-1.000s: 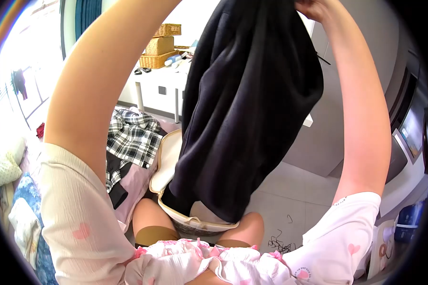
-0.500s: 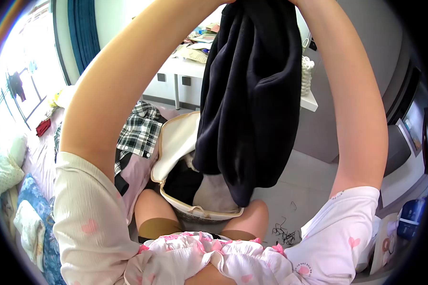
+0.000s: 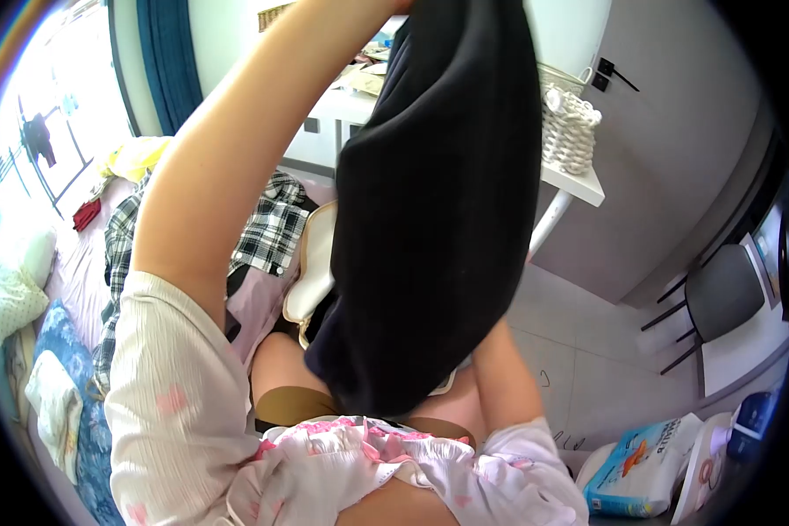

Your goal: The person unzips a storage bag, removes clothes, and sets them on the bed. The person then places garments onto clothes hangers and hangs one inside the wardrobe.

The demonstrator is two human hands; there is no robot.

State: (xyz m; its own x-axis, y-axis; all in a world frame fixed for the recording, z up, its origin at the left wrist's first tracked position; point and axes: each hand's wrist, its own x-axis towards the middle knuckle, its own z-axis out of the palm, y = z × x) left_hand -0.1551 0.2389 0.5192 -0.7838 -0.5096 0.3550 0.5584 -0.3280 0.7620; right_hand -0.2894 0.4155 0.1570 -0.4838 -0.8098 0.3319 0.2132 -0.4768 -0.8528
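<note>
A large black garment (image 3: 438,202) hangs in front of me, from the top edge of the view down to my lap. My left arm is raised, and only a sliver of my left hand (image 3: 402,7) shows at the top edge, closed on the garment's upper part. My right forearm is lowered and passes behind the cloth, which hides my right hand and its fingers. Behind the garment stands an open cream-edged bag or case (image 3: 317,263), mostly covered by it.
At left, a bed with pink bedding (image 3: 79,267) bears a black-and-white plaid shirt (image 3: 272,232) and other clothes. A white table (image 3: 579,182) with a woven rope basket (image 3: 570,131) stands ahead. A grey chair (image 3: 723,294) and a blue-and-white package (image 3: 636,465) are at right.
My right arm has come down from the top and gone behind the garment, while my left arm stays raised. The garment has swung nearer and spread wider, covering more of the bag.
</note>
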